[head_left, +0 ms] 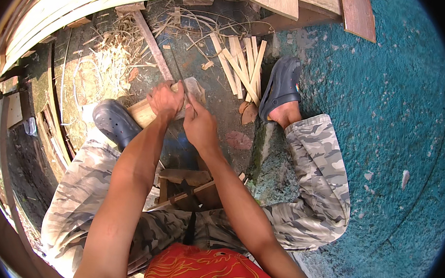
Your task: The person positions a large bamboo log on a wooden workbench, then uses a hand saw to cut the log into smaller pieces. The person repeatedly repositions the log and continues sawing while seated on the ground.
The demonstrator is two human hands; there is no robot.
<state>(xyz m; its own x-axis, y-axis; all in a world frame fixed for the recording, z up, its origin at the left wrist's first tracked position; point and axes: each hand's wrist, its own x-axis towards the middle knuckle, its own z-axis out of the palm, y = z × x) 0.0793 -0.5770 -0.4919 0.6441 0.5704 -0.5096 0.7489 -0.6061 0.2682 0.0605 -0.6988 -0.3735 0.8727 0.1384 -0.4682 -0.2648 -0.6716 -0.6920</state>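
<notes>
— Fingers first: the left hand is curled tight over the top end of a pale wooden block, knuckles up, clamped right down on it.

— And the other one?

— Right hand is closed as well, wrapped round the lower end of a thin dark blade. The blade runs up and away from the fist, slanting toward the top left, and passes just beside the left thumb. I can't make out a handle; the fist hides it.

— Where's the block sitting?

— On the dirty ground between the person's feet, tilted, its near end touching the dark clog on the left foot. Something pale and translucent lies under the two hands; can't tell what it is.

— What's around them?

— Just beyond the hands, a fan of split pale wooden strips spread on the ground, next to the other dark clog on the right foot. A long reddish-brown slat lies slantwise beyond the left hand, with shavings and curled fibres heaped to its left. Long bent pale laths are stacked along the far left edge.

— And closer in?

— Camouflage trousers on both spread knees, a low wooden stool between them under the forearms, and a red patterned shirt at the very bottom. To the right, the floor is rough turquoise concrete.
</notes>
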